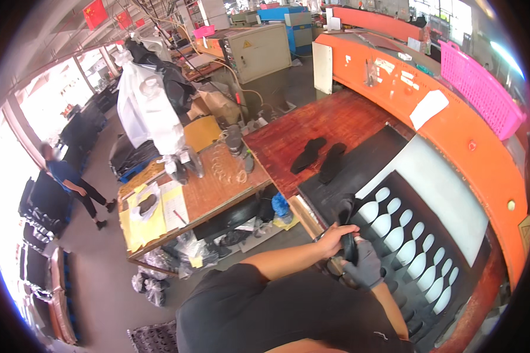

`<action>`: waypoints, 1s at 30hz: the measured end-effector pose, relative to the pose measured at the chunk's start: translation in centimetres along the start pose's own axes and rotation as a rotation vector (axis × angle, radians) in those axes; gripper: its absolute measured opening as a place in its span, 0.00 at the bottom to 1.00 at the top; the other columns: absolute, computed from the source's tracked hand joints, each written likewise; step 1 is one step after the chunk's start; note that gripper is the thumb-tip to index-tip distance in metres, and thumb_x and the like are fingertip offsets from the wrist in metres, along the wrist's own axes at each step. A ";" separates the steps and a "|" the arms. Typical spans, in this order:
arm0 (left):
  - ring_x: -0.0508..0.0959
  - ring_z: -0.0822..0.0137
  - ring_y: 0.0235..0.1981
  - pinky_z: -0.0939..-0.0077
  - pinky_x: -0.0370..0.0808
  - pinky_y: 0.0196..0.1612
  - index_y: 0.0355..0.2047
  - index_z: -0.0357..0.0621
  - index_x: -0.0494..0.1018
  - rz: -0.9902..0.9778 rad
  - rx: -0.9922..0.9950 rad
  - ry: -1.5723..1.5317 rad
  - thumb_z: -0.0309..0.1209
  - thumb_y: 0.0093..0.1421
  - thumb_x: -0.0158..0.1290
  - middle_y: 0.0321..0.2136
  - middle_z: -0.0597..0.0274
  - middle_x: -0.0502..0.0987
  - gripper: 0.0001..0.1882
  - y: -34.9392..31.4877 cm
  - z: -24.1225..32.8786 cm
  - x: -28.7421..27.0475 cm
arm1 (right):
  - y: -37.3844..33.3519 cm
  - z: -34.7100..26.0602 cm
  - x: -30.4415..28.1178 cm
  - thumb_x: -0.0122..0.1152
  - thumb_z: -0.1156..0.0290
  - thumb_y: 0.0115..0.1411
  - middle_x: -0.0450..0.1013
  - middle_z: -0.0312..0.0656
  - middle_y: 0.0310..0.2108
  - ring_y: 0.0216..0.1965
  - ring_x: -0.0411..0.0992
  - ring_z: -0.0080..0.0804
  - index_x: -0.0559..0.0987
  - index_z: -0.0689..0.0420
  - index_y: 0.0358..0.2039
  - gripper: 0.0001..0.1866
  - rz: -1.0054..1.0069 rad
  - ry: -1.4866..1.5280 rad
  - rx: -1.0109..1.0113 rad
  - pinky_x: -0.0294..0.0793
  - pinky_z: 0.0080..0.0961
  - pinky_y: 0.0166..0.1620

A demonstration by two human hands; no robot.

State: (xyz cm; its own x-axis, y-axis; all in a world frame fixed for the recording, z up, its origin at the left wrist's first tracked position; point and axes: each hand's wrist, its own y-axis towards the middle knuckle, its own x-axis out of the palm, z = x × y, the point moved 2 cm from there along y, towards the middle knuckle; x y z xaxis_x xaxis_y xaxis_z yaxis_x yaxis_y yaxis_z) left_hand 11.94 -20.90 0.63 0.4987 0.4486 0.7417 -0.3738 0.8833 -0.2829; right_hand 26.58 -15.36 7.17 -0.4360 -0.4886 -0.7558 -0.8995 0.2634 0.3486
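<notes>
My bare left hand (334, 239) is closed around dark sole-shaped pieces (350, 248) at the front edge of the press bed. In a grey glove, my right hand (365, 266) grips the same pieces from the other side; their exact number is hidden. Just right of my hands lies a black sheet (419, 201) with rows of sole-shaped cutouts, white showing through several of them. Darker sole shapes continue along its near side, partly behind my right arm. Two stacks of black insoles, one (308, 155) left of the other (334, 163), rest farther back.
An orange press beam (418, 88) spans the far side, with a pink basket (480, 88) on top. A white board (447, 194) lies beneath it. At left stands a wooden table (232, 185) with papers (171, 206) and bagged items. A person (68, 176) walks at far left.
</notes>
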 end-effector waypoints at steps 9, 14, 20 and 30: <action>0.75 0.63 0.38 0.69 0.71 0.45 0.37 0.34 0.72 -0.110 -0.009 0.010 0.32 0.57 0.51 0.33 0.54 0.77 0.13 -1.2 2.7 -4.6 | 5.0 -0.9 1.0 0.65 0.63 0.47 0.65 0.55 0.47 0.48 0.66 0.50 0.61 0.66 0.52 0.36 -0.074 0.080 0.091 0.67 0.36 0.49; 0.76 0.68 0.34 0.75 0.72 0.39 0.33 0.34 0.73 -0.194 -0.058 0.090 0.33 0.56 0.52 0.31 0.57 0.76 0.12 -3.0 5.2 -3.7 | 7.7 -2.1 2.9 0.67 0.61 0.47 0.65 0.55 0.47 0.48 0.68 0.47 0.60 0.64 0.54 0.38 -0.166 0.274 0.323 0.69 0.35 0.48; 0.75 0.71 0.30 0.78 0.71 0.35 0.37 0.43 0.73 -0.167 0.196 0.314 0.35 0.56 0.54 0.28 0.64 0.75 0.11 -3.5 8.7 -5.2 | 12.1 -6.5 3.2 0.69 0.65 0.42 0.64 0.55 0.49 0.45 0.68 0.51 0.66 0.60 0.49 0.33 -0.027 -0.008 -0.361 0.71 0.36 0.46; 0.75 0.64 0.27 0.71 0.73 0.37 0.29 0.37 0.73 0.409 0.392 -0.069 0.27 0.55 0.51 0.23 0.59 0.74 0.06 -9.3 13.3 -18.2 | 17.3 -18.4 0.0 0.70 0.67 0.43 0.68 0.53 0.48 0.44 0.70 0.51 0.65 0.59 0.52 0.36 -0.222 0.306 -0.827 0.70 0.36 0.45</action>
State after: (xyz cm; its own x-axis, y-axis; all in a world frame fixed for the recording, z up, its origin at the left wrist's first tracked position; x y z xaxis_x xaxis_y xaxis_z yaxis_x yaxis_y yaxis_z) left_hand -4.08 -39.10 -2.10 0.2051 0.7217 0.6611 -0.7946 0.5172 -0.3180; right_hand 10.54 -26.08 23.38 -0.1323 -0.6875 -0.7140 -0.6459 -0.4867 0.5882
